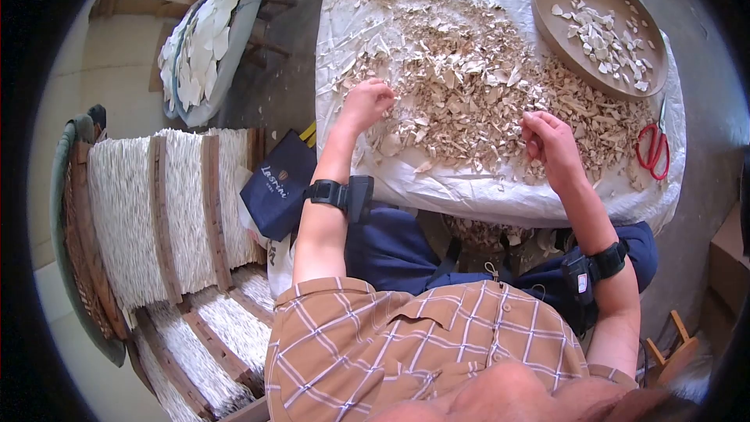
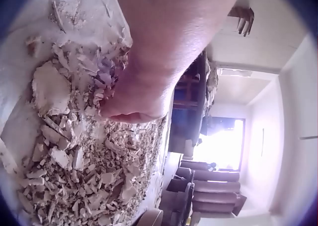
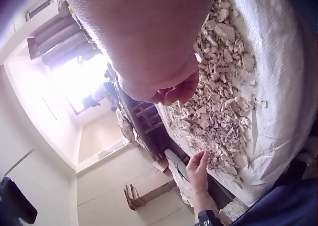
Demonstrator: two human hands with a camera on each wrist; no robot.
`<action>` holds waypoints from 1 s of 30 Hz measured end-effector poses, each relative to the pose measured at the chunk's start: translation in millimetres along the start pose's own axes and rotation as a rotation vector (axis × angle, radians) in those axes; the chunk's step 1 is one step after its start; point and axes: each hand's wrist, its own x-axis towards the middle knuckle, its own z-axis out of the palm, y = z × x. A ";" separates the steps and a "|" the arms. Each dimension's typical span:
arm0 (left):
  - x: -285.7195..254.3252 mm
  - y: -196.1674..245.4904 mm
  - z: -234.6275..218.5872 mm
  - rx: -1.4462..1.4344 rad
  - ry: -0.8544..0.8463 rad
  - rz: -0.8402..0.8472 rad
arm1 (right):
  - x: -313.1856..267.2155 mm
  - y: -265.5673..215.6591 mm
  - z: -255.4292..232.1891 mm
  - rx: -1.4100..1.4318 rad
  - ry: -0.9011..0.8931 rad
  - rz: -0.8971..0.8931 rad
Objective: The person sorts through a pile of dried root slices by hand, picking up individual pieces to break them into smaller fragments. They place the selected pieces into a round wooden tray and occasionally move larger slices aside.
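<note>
Pale, dry chips and flakes (image 1: 469,82) lie in a broad heap on a white plastic sheet (image 1: 437,191) over the table. My left hand (image 1: 369,104) is low at the heap's left side, its fingers bent and close together among the chips. Over the heap's near right part is my right hand (image 1: 551,141), with thumb and fingers curled inward. I cannot tell whether either hand pinches a small chip, as the palms and fingertips are largely hidden. A larger flat flake (image 2: 51,89) lies near the left hand in the left wrist view.
A round shallow tray (image 1: 664,82) with several bigger flakes stands at the back right. Red-handled scissors (image 1: 653,152) lie on the right edge. At left are a dark blue bag (image 1: 273,187), racks of packed white pieces (image 1: 125,219) and a round tray of broad sheets (image 1: 205,62).
</note>
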 end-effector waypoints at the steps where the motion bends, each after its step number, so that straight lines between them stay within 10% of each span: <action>1: 1.9 -1.1 -0.8 -0.069 0.017 -0.080 | -0.5 -0.6 -0.4 0.007 0.000 -0.003; 12: -3.9 60.1 -16.2 -1.464 0.040 -0.425 | -14.6 5.3 -1.1 0.025 -0.013 0.031; 30: -41.8 190.8 52.8 -1.370 -0.223 -0.260 | -45.2 24.0 -5.5 -0.209 -0.151 -0.190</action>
